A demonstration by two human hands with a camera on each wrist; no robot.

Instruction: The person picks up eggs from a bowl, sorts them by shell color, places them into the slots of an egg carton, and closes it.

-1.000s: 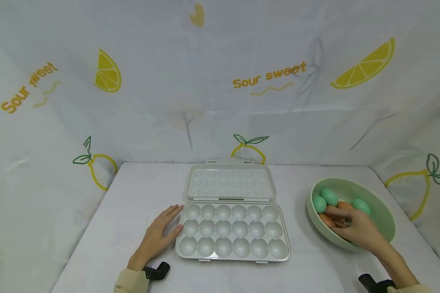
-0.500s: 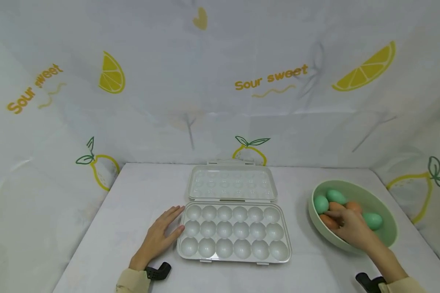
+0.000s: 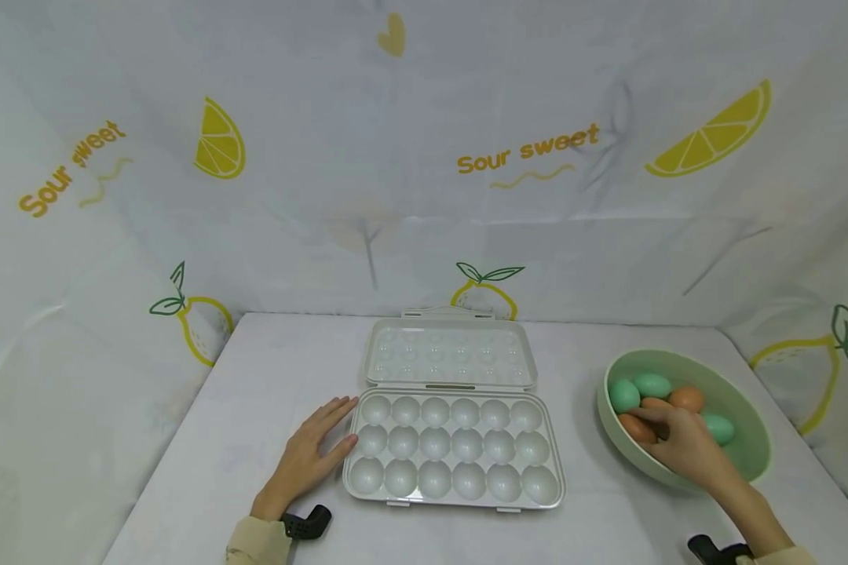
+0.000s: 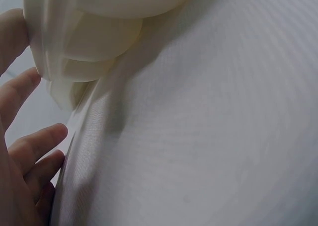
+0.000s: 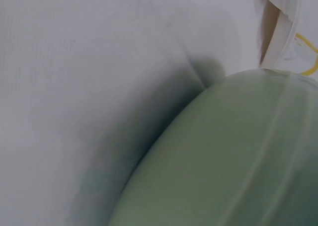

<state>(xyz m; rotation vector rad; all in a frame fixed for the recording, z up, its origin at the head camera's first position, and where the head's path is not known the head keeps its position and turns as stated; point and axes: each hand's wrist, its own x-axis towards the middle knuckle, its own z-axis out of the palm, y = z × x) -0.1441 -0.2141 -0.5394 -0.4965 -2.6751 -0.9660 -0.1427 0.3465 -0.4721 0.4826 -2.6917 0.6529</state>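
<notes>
At lower right of the frame, the right hand (image 3: 685,446) pinches 1 brown egg (image 3: 634,429) in the green bowl (image 3: 752,428) and could drop it if that hold slips, while the left hand (image 3: 307,453), fingers loosely extended, touches the egg tray (image 3: 435,445) at lower centre.

Hands (image 3: 309,453) (image 3: 684,446): bare
Left sleeve (image 3: 257,541): light tan
Right sleeve (image 3: 784,557): light tan too
Left wrist gadget (image 3: 308,523): black, bent
Right wrist gadget (image 3: 705,548): black
</notes>
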